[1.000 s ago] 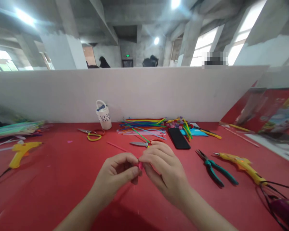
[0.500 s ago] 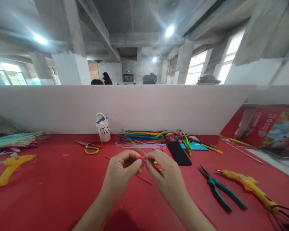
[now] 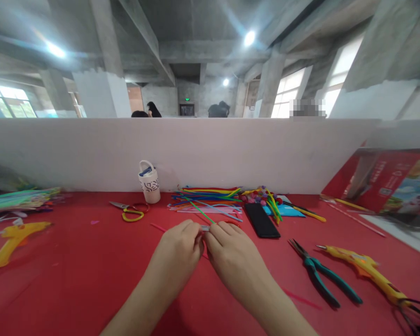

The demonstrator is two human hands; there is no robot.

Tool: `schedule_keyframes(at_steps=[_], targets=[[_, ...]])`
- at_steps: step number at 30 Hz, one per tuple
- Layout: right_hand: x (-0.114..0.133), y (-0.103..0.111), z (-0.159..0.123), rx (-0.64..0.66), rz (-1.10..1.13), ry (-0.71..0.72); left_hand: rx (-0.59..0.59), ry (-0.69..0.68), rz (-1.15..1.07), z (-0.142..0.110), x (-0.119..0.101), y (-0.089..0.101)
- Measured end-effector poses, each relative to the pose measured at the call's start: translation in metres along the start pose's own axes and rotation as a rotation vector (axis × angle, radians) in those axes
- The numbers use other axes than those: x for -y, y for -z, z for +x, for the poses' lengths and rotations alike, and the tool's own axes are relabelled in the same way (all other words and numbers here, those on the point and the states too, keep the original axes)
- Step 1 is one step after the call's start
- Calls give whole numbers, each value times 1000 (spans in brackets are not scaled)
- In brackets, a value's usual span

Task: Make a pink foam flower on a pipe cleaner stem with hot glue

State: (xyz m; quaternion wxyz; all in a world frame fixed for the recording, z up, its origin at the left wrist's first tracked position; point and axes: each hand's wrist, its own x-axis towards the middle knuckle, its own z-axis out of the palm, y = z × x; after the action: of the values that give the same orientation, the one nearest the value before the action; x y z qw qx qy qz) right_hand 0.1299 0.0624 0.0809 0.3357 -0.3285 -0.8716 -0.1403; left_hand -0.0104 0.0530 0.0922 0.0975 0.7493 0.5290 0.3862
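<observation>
Left hand (image 3: 181, 243): curled, I can't tell what's inside.
Right hand (image 3: 230, 246): same, close beside it.
Pink pipe cleaner (image 3: 157, 227): past my left hand, the nearer one, slanting far-left.

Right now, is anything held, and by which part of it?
It cannot be told: the left hand and right hand, close together, hide any held thing.

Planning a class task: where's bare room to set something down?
Widest: the red tabletop between the leftmost glue gun and left hand. Smaller: between right hand and pliers. Crowded: beyond the hands, where coloured stems and phone cluster.
</observation>
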Motion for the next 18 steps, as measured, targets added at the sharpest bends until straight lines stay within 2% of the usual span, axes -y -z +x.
schedule_keyframes(at_steps=[3,5,8,10,12,14,18], targets=[[-6,11,1,51,-10,84,126,-9,-52,-1,2,8],[-10,20,2,83,37,100,228,18,-163,-1,4,13],[-18,30,1,128,373,11,413,171,-519,-2,6,17],[-21,32,0,117,588,-75,478,282,-759,-1,7,16],[-20,30,-1,62,635,-146,413,336,-926,0,5,13],[-15,25,-1,-13,598,-220,287,370,-1060,1,2,8],[0,12,-1,-173,462,-305,90,382,-1078,0,-4,-3]])
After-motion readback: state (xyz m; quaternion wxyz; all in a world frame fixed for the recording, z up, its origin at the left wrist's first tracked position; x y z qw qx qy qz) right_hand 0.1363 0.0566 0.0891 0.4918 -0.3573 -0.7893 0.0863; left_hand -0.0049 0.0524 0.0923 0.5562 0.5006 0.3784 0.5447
